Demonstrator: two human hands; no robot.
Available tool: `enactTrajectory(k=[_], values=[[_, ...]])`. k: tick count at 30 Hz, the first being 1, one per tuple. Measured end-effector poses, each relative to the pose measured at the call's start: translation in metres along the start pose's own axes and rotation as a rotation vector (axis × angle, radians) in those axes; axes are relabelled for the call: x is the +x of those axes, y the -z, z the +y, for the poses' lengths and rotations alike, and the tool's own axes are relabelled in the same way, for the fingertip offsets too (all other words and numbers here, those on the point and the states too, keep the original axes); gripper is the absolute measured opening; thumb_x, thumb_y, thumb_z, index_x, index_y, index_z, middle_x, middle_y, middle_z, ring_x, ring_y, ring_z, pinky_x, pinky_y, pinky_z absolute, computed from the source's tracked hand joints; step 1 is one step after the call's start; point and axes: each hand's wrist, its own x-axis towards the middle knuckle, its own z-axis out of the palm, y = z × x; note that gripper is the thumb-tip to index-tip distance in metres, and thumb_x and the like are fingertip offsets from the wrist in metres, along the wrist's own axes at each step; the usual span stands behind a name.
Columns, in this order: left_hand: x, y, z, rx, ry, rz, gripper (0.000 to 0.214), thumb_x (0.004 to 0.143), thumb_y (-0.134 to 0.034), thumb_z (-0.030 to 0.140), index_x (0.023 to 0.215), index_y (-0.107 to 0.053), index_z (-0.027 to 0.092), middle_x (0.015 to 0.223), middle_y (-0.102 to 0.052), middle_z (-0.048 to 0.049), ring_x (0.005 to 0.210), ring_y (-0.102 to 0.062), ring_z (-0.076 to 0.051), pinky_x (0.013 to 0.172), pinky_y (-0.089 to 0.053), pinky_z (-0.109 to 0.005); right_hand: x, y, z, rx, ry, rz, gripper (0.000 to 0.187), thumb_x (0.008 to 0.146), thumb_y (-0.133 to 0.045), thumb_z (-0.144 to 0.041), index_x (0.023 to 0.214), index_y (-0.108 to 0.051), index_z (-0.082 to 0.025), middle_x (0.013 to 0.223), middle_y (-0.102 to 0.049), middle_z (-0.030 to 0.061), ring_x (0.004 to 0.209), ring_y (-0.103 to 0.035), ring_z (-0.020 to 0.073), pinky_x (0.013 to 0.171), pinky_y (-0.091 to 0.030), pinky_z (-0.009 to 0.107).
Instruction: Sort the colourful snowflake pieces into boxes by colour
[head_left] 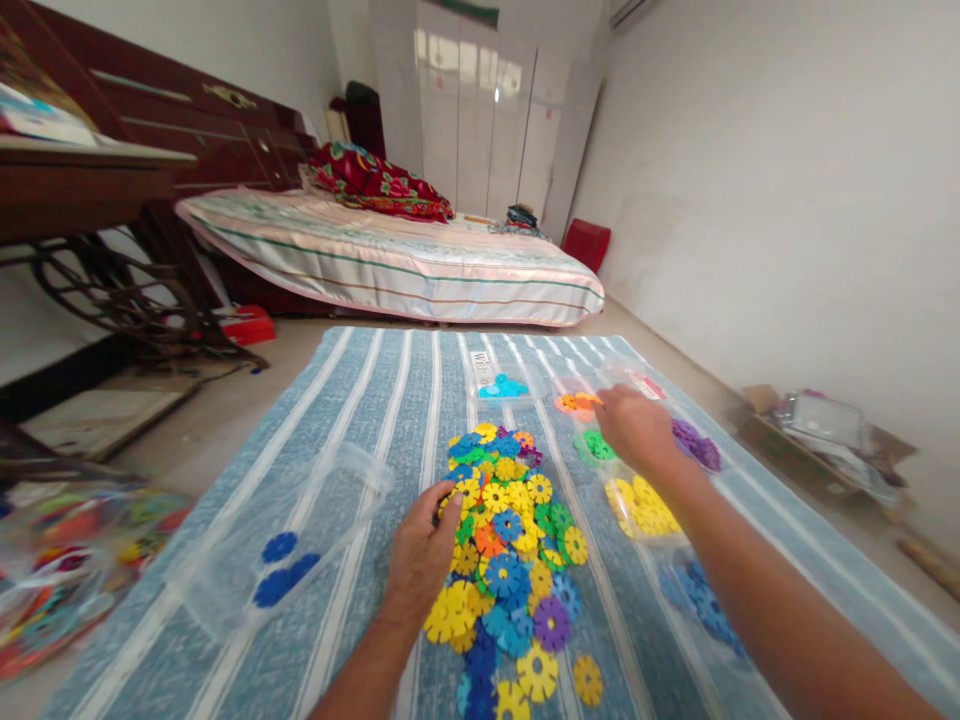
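Here, plastic discs (501,570) lie heaped at the frame's lower centre; the left hand (424,538) curls half-closed at their edge, the right hand (636,425), fingers bent, by orange pieces (576,402) right of centre. I can't tell whether either holds anything. A bed (397,262) stands upper left.

A loose heap of flat, flower-shaped discs (502,575) with notched rims was piled in mixed yellow, blue, green, orange and purple, and a single yellow disc (588,680) was seen lying flat just beside its near end. To the left, a few dark blue discs (279,547) were held in a large clear bin (361,488). Beyond the heap and to its right, light blue discs (504,386), orange discs (576,402), green discs (596,446), purple discs (694,445) and yellow discs (641,507) were grouped by colour in clear containers (534,385).
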Motion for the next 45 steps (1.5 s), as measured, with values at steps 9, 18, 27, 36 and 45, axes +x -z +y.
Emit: enactTrajectory(k=[9,18,27,36,45], values=[[-0.003,0.001,0.008,0.024,-0.002,0.012,0.036,0.08,-0.044,0.045,0.101,-0.061,0.021,0.105,-0.066,-0.0036,0.1,-0.06,-0.021,0.088,-0.046,-0.033,-0.056,-0.018,-0.031,0.206,0.146,-0.242,0.022,0.087,-0.043,-0.029,0.091,-0.062,-0.018,0.092,-0.066,0.0108,0.087,-0.062,0.0232,0.069,-0.041,0.03],[-0.002,-0.001,0.006,0.039,-0.023,0.017,0.036,0.081,-0.044,0.045,0.102,-0.061,0.021,0.105,-0.066,-0.0034,0.097,-0.06,-0.02,0.087,-0.046,-0.032,-0.112,-0.07,-0.036,0.329,0.178,-0.366,0.022,0.08,-0.046,-0.012,0.096,-0.059,-0.018,0.096,-0.063,0.0082,0.092,-0.057,0.022,0.073,-0.039,0.029],[-0.002,-0.001,0.007,0.025,-0.013,0.006,0.036,0.08,-0.044,0.045,0.102,-0.061,0.021,0.105,-0.066,-0.0033,0.098,-0.06,-0.02,0.087,-0.046,-0.032,-0.122,-0.083,-0.035,0.382,0.19,-0.292,0.026,0.084,-0.04,-0.011,0.1,-0.06,-0.017,0.097,-0.061,0.0081,0.095,-0.052,0.0203,0.077,-0.036,0.027],[-0.003,-0.001,0.008,0.049,-0.003,0.006,0.036,0.08,-0.044,0.045,0.103,-0.061,0.022,0.104,-0.066,-0.0027,0.098,-0.059,-0.02,0.09,-0.044,-0.032,-0.129,-0.083,-0.031,0.531,0.164,-0.261,0.028,0.08,-0.048,-0.013,0.103,-0.061,-0.021,0.103,-0.06,0.0053,0.1,-0.051,0.018,0.084,-0.037,0.025],[-0.002,-0.001,0.009,0.029,-0.004,-0.004,0.036,0.08,-0.045,0.047,0.101,-0.061,0.023,0.104,-0.066,-0.0025,0.097,-0.06,-0.02,0.089,-0.044,-0.032,-0.129,-0.083,-0.025,0.598,0.222,-0.28,0.022,0.082,-0.046,-0.013,0.096,-0.062,-0.02,0.097,-0.061,0.0037,0.096,-0.052,0.0149,0.082,-0.036,0.022]])
